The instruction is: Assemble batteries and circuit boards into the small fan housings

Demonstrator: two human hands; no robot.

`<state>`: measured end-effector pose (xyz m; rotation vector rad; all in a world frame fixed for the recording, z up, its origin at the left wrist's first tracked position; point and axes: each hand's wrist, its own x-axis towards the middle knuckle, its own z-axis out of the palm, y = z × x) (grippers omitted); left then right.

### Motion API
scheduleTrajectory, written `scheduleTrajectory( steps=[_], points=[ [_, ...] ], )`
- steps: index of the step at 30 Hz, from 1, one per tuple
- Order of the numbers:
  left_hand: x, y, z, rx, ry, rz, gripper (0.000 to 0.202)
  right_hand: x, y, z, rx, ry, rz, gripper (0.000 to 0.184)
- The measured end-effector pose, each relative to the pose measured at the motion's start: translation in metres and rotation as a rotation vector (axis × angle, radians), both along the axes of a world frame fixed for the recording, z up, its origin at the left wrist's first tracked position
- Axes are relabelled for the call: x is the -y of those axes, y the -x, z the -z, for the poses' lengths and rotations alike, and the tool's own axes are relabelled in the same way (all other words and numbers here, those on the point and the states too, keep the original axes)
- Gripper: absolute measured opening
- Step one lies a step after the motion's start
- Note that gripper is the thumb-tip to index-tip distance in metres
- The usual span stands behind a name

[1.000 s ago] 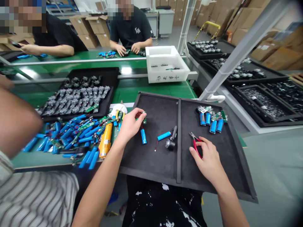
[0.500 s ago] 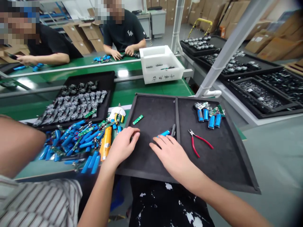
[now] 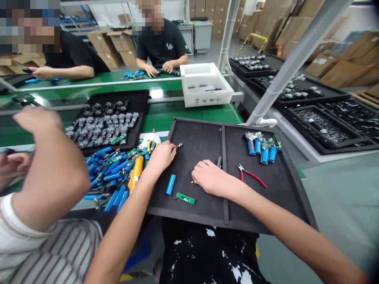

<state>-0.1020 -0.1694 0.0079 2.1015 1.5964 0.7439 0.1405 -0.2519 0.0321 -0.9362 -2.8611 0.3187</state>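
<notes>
A black foam-lined tray point(image 3: 204, 136) with a centre divider lies in front of me. My left hand point(image 3: 161, 156) rests on its left half, fingertips pinched on a small part point(image 3: 179, 146). My right hand point(image 3: 209, 177) lies curled on the tray beside the divider, and what it covers is hidden. A black motor part point(image 3: 218, 161) pokes out just behind it. A blue battery point(image 3: 171, 184), wired to a green circuit board point(image 3: 186, 198), lies loose near the front edge. Red-handled pliers point(image 3: 251, 175) lie in the right half, in front of several blue batteries point(image 3: 262, 148).
Left of the tray is a heap of blue batteries and boards point(image 3: 106, 169) with an orange tool point(image 3: 135, 170). Behind it is a black tray of grey parts point(image 3: 100, 124). A white bin point(image 3: 207, 85) stands on the green belt. A co-worker's raised arm point(image 3: 50, 165) is close on my left. Two people work across the belt.
My left hand moved up and pinched a small part. A battery with its board now lies near the front edge. My right hand curled shut. The co-worker's arm rose.
</notes>
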Motion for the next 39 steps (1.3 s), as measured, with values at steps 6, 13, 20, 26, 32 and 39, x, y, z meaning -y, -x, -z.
scheduleTrajectory(
  steps=[6,13,20,26,32,39],
  points=[
    [0.044,-0.013,-0.026,0.523,0.188,-0.031,0.030,-0.006,-0.008,-0.006,-0.398,0.462,0.182,0.018],
    [0.100,-0.038,-0.030,1.147,0.289,-0.176,0.034,0.002,0.001,-0.006,-0.634,0.524,0.301,0.020],
    [0.122,-0.054,-0.018,1.020,0.186,-0.299,0.029,0.021,0.010,-0.014,-0.898,0.676,0.388,0.016],
    [0.124,-0.057,-0.020,0.918,0.163,-0.275,0.022,0.026,0.010,-0.012,-0.954,0.670,0.422,0.015],
    [0.129,-0.056,-0.021,0.999,0.194,-0.307,0.036,0.028,0.009,-0.013,-0.897,0.584,0.445,0.013],
    [0.137,-0.055,-0.026,0.977,0.225,-0.227,0.030,0.031,0.014,-0.010,-0.881,0.502,0.524,0.006]
  ],
)
